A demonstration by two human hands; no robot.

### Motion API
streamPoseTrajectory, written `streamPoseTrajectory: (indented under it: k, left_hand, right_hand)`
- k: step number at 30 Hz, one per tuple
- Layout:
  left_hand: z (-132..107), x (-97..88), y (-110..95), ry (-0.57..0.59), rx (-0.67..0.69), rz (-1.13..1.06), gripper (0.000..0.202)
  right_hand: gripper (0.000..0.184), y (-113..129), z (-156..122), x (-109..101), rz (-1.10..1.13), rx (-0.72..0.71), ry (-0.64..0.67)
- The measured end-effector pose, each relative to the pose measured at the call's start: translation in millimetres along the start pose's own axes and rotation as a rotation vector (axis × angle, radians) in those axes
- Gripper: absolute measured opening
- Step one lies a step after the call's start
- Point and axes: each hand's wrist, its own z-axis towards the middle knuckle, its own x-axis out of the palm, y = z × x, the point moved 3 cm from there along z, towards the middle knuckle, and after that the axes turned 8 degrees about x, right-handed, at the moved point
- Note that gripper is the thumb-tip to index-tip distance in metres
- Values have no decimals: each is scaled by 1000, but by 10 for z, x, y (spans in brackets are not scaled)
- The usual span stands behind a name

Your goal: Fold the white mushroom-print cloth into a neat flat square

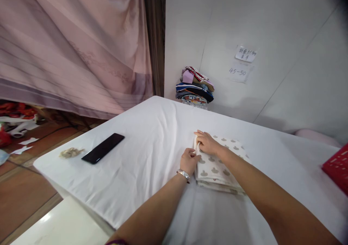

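Note:
A folded white cloth (pixel 214 170) with a grey-brown duck-like print lies in layers on the white-covered table. My left hand (pixel 189 161), with a silver bracelet at the wrist, pinches the cloth's left edge between thumb and fingers. Just beyond it, my right hand (pixel 208 143) reaches across the cloth and grips the same edge near the far left corner, its fingers bent over the fabric. The right forearm covers part of the cloth's right side.
A black phone (pixel 103 148) and a beige hair tie-like bundle (pixel 71 152) lie on the table's left (pixel 141 136). Folded fabrics (pixel 194 87) are stacked by the wall at the back corner. A red basket (pixel 337 169) stands at the right edge. A pink curtain (pixel 89 49) hangs behind.

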Motion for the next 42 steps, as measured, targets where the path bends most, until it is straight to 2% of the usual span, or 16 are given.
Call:
streamPoseTrajectory:
  k: [5, 11, 16, 20, 25, 30, 36, 39, 42]
  left_hand:
    - [16, -6, 29, 28, -62, -28, 24]
    - [31, -8, 55, 34, -58, -3, 22]
    - [18, -5, 34, 47, -36, -26, 19]
    - [-13, 5, -21, 45, -30, -102, 20]
    - [-39, 18, -47, 79, -144, -193, 21]
    - [-3, -32, -38, 132, -179, 40, 18]
    - [-6, -48, -89, 186, 33, 428, 13]
    - [-32, -29, -110, 196, 94, 514, 15]
    - [-45, -13, -118, 212, 118, 549, 16]
  right_hand:
    - [32, 21, 31, 27, 16, 4, -20]
    - [47, 36, 81, 141, -58, 11, 151]
    - [36, 59, 89, 90, -93, -20, 184]
    - [32, 66, 101, 2, -114, -71, 144]
    - [29, 55, 131, 29, -103, -84, 124]
    - [34, 60, 161, 219, -97, -44, 127]
    - [51, 32, 136, 281, -103, 14, 43]
    - [59, 18, 94, 268, -110, 129, -44]
    - [60, 10, 75, 306, -116, 266, -3]
